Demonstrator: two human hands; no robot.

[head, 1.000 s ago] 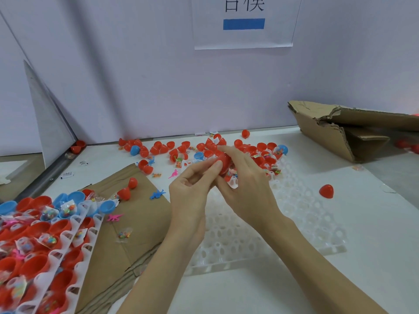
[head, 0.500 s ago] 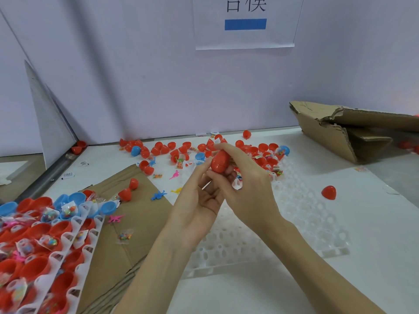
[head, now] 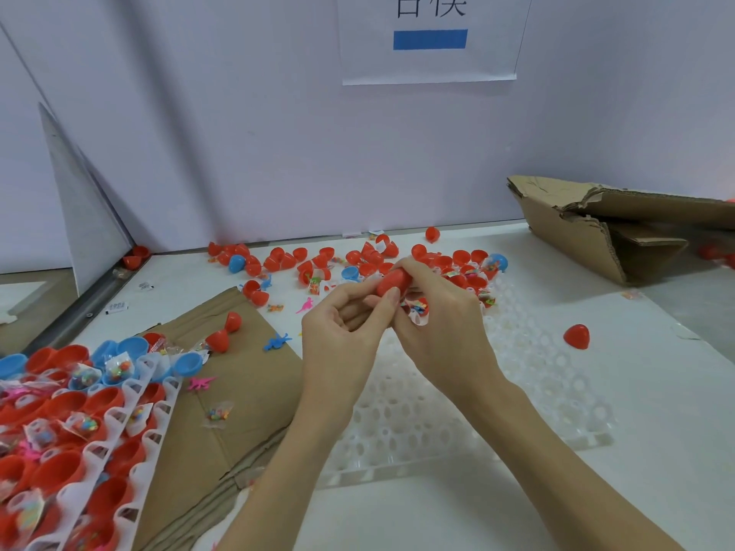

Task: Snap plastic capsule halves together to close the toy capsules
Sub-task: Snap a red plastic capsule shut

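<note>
— Hands meet over the white table (head: 437,511), both on one red capsule (head: 393,282). The right hand (head: 441,332) curls its fingers over the top of it; the left hand (head: 342,344) pinches it from below, thumb tip against the shell.

— Where is it, exactly?

— In the air, above the far edge of the clear plastic tray (head: 497,411), just in front of the scattered capsule halves (head: 318,260) by the wall.

— Is it closed?

— Can't tell; fingers cover the seam.

— Anything else about?

— Filled trays of red and blue halves (head: 59,431) at the left, flattened cardboard (head: 246,391) beside them, one loose red half (head: 576,336) to the right, a torn box (head: 620,228) beyond.
</note>
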